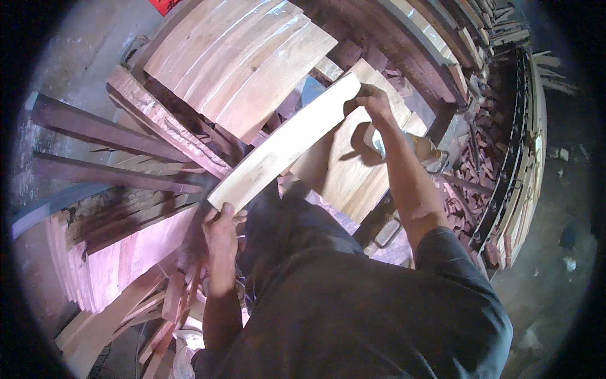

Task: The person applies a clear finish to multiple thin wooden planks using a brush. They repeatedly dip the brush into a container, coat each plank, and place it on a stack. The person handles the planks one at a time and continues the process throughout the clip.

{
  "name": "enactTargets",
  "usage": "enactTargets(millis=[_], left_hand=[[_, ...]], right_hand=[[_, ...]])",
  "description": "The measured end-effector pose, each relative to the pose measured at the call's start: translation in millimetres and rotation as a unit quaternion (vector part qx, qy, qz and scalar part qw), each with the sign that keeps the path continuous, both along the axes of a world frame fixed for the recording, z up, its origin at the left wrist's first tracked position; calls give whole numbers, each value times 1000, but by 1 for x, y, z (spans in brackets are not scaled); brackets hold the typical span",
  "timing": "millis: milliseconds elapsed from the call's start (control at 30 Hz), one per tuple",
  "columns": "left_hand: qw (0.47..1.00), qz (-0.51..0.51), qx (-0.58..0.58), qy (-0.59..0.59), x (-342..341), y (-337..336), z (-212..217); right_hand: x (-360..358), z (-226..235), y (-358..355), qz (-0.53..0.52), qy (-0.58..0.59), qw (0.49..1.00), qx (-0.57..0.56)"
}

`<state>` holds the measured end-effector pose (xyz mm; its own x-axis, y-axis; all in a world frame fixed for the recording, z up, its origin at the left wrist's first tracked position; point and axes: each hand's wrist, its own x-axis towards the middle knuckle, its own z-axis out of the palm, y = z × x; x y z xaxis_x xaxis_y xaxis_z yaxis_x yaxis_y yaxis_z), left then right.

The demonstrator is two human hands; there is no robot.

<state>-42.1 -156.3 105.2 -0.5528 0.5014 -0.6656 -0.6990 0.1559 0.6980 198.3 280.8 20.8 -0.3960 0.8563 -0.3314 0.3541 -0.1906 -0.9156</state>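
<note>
A long pale wooden board is held up slantwise in front of me, between my two hands. My left hand grips its near lower end, thumb at the edge. At the far upper end, my right hand is closed round the board, with some fingers hidden behind it. Beneath the right forearm lies a wooden panel of several boards, with the hand's shadow on it. Partly behind that forearm is a yellowish container.
Several boards lie side by side beyond the held one. Dark beams and stacked planks stand at left. To the right, a dark-rimmed bin holds many wood offcuts. A metal handle sits near my body.
</note>
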Motion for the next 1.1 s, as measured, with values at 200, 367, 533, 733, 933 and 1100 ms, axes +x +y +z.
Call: enactTargets(millis=[200, 367, 533, 733, 933, 1100], left_hand=[[947, -235, -182, 124, 2, 73, -61], [938, -228, -191, 180, 11, 110, -106], [912, -290, -261, 130, 5, 149, -88], [907, -291, -282, 117, 12, 144, -154], [940, -250, -194, 129, 11, 150, -146], [920, -268, -269, 98, 18, 162, -156]], right_hand=[[-44, 33, 66, 21, -206, 967, 152], [-68, 13, 117, 129, -260, 931, 223], [-26, -73, 195, 202, -232, 932, 192], [-16, -83, 207, 224, -253, 931, 136], [-66, -43, 152, 202, -456, 827, 259], [5, -110, 217, 224, -257, 915, 218]])
